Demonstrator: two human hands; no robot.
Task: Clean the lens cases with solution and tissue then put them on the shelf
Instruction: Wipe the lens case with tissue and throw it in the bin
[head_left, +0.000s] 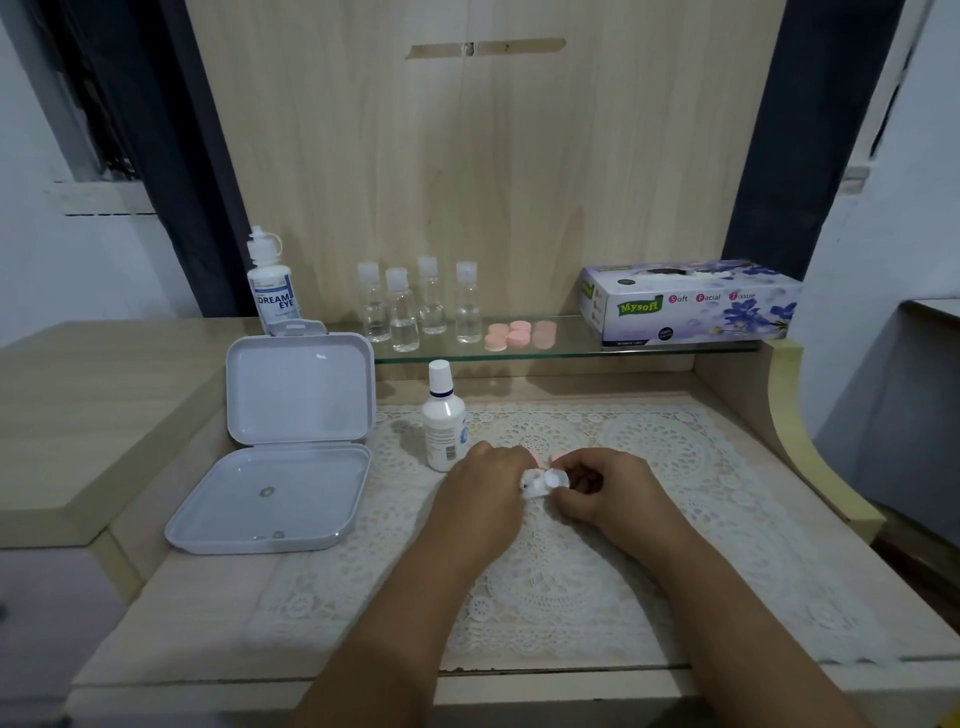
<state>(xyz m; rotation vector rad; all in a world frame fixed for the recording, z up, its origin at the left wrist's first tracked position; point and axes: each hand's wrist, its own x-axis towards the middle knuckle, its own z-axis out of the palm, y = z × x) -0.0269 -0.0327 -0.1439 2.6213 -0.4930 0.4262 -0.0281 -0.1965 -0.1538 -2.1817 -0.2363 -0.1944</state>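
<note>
My left hand (485, 480) and my right hand (602, 486) meet over the lace mat, both closed around a small white lens case (551, 479) with a bit of white tissue (531, 488) pressed against it. Pink parts peek out just behind my fingers. A white solution bottle (443, 418) stands upright just left of my left hand. On the glass shelf (576, 347) lie three pink lens cases (519, 333). The purple tissue box (691, 301) sits at the shelf's right end.
An open white plastic box (280, 447) lies left of the mat, its lid upright. Several small clear bottles (415, 306) and a Dream Eye bottle (272, 283) stand at the back. The lace mat (649, 519) covers the desk. A raised wooden ledge borders the left side.
</note>
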